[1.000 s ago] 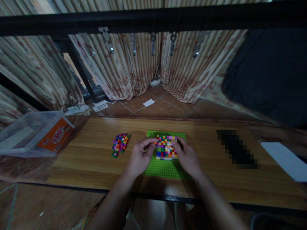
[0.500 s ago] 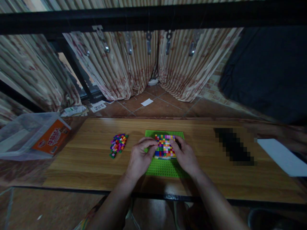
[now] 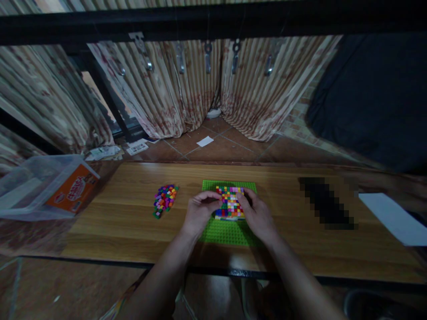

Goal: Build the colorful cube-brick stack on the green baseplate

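A multicoloured block of small building bricks [image 3: 231, 203] stands on a green studded baseplate [image 3: 228, 234] at the middle of the table. My left hand [image 3: 201, 212] is at the block's left edge, thumb and forefinger pinched together over its top. Whatever lies between those fingertips is too small to make out. On the other side, my right hand [image 3: 258, 214] grips the block's right edge, with the thumb on top and the fingers behind the far right corner. To the left lies a heap of loose coloured bricks [image 3: 164, 198].
The wooden table [image 3: 113, 222] has a clear plastic bin [image 3: 40, 189] with an orange label beyond its left end. A blacked-out, pixelated patch [image 3: 325, 204] covers something at the right. A white sheet [image 3: 390, 218] lies near the right end. Curtains [image 3: 187, 98] hang behind.
My left hand has shifted slightly right and up, its pinched fingertips now further over the block's left side. My right hand stays on the right edge.
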`<act>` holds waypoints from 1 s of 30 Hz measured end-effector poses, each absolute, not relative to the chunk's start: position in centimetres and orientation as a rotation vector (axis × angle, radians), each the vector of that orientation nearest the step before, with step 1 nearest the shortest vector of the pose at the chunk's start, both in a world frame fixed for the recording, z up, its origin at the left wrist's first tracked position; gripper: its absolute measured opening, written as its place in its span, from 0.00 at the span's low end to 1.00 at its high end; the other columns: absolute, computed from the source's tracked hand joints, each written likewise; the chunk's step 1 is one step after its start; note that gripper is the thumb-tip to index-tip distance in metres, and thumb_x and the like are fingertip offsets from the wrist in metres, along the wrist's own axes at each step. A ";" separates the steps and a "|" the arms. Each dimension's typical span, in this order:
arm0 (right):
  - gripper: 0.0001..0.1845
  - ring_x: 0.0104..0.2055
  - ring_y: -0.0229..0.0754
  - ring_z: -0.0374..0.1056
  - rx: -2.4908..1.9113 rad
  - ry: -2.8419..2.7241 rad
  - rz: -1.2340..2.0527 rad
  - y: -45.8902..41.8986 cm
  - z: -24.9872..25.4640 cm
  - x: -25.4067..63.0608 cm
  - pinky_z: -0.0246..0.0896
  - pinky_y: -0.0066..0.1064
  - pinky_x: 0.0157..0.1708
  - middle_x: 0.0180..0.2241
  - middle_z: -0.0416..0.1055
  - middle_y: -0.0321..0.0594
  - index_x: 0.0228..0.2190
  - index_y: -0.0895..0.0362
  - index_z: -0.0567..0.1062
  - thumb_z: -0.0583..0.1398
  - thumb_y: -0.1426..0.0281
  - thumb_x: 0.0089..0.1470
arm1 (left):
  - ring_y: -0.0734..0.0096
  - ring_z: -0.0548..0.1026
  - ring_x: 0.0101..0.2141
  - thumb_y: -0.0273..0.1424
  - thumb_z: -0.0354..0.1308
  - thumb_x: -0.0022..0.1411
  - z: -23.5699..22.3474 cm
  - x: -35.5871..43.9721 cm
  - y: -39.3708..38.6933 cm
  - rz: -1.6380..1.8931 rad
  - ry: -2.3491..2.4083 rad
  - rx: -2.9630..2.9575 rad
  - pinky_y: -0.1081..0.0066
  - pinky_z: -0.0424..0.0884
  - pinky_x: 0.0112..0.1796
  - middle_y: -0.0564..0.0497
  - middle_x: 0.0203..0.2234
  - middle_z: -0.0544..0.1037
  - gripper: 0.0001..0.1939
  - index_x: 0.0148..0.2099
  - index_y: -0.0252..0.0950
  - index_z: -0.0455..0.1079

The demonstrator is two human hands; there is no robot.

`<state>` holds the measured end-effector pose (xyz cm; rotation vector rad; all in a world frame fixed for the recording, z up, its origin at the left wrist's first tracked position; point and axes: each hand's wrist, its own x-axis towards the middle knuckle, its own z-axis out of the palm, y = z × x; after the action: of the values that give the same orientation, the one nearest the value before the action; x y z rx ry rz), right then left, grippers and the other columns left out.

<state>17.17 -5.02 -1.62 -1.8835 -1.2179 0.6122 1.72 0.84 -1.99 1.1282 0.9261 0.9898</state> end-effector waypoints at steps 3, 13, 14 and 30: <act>0.27 0.44 0.48 0.71 -1.870 -1.212 0.613 -5.0 -1.6 17.1 0.63 0.38 0.45 0.43 0.76 0.46 0.48 0.56 0.72 0.49 0.51 0.58 | 0.77 0.70 0.26 0.25 0.67 0.40 -1.6 2.1 0.7 1.000 0.937 0.981 0.75 0.65 0.31 0.56 0.23 0.76 0.07 0.27 0.35 0.75; 0.30 0.43 0.48 0.71 -1.874 -1.186 0.646 -5.0 -1.6 17.1 0.63 0.38 0.44 0.42 0.76 0.45 0.48 0.57 0.72 0.50 0.49 0.57 | 0.77 0.68 0.23 0.20 0.62 0.33 -1.0 2.9 1.0 1.011 1.041 0.878 0.74 0.66 0.30 0.59 0.19 0.72 0.09 0.23 0.35 0.71; 0.30 0.43 0.49 0.71 -1.880 -1.183 0.652 -5.0 -1.6 17.1 0.63 0.39 0.44 0.42 0.76 0.45 0.49 0.56 0.72 0.50 0.48 0.57 | 0.77 0.68 0.23 0.21 0.62 0.34 -0.9 2.9 1.0 1.012 1.047 0.886 0.73 0.66 0.29 0.59 0.19 0.72 0.09 0.23 0.35 0.71; 0.32 0.42 0.50 0.72 -1.918 -1.184 0.657 -5.1 -1.9 17.5 0.64 0.39 0.42 0.42 0.77 0.46 0.48 0.56 0.72 0.51 0.47 0.55 | 0.70 0.72 0.30 0.24 0.56 0.51 -1.0 -5.4 4.2 0.992 1.677 1.748 0.70 0.67 0.35 0.48 0.31 0.76 0.09 0.36 0.34 0.74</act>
<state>17.51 -5.13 -1.88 -1.9181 -1.1839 0.6573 -5.36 4.19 -0.98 1.7480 1.6768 0.9922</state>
